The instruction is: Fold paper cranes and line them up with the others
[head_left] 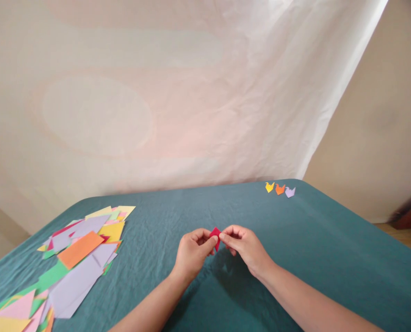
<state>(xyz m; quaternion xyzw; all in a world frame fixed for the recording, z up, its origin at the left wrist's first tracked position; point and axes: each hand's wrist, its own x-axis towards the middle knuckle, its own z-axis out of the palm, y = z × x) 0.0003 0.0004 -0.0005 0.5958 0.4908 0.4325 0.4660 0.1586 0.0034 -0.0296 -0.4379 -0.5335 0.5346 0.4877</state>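
Observation:
A small folded piece of red paper (215,234) is held just above the teal tablecloth (295,258), pinched between both hands. My left hand (191,253) grips its left side with thumb and fingers curled. My right hand (243,246) pinches its right side, fingers closed. Most of the red paper is hidden by the fingertips.
A loose heap of coloured paper sheets (74,258) covers the left of the table. Three small folded paper figures, yellow (269,186), orange (280,189) and lilac (290,192), stand in a row at the far right edge. A pale backdrop sheet (177,92) hangs behind.

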